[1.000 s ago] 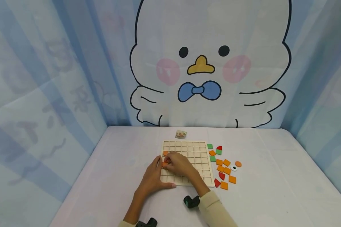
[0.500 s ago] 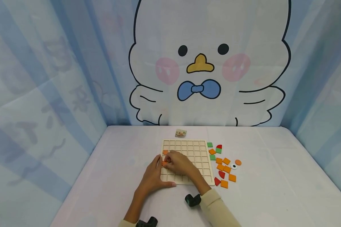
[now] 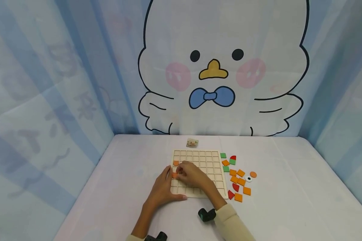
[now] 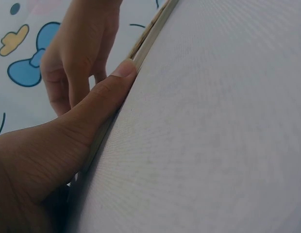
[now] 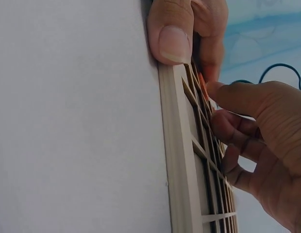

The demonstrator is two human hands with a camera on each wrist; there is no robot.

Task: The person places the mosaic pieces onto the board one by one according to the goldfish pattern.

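Observation:
A pale wooden grid board (image 3: pixel 212 175) lies on the table. Along its left edge lie the straight fingers of my left hand (image 3: pixel 161 189), and that thumb (image 4: pixel 124 70) rests against the front edge. Over the left columns reaches my right hand (image 3: pixel 193 174). Its thumb tip touches an orange tile (image 3: pixel 175 175) set in the leftmost column, also an orange sliver (image 5: pixel 203 87) in the right wrist view. The other right fingers are loosely bent, apart from the thumb. Farther up that column sits another orange piece (image 3: pixel 176 163). Cells beneath the right hand are hidden.
Right of the board lie several orange squares (image 3: pixel 246 191), green pieces (image 3: pixel 223 155), red quarter-shaped pieces (image 3: pixel 236 187), an orange disc (image 3: pixel 253 174) and a white eye disc (image 3: pixel 248 178). A small patterned card (image 3: pixel 192 143) lies behind the board on the white table (image 3: pixel 289 187).
The right hand's fingertips have eased slightly back from the orange tile, which shows more plainly in its cell. Right wrist has shifted a little to the right. The left hand stays put.

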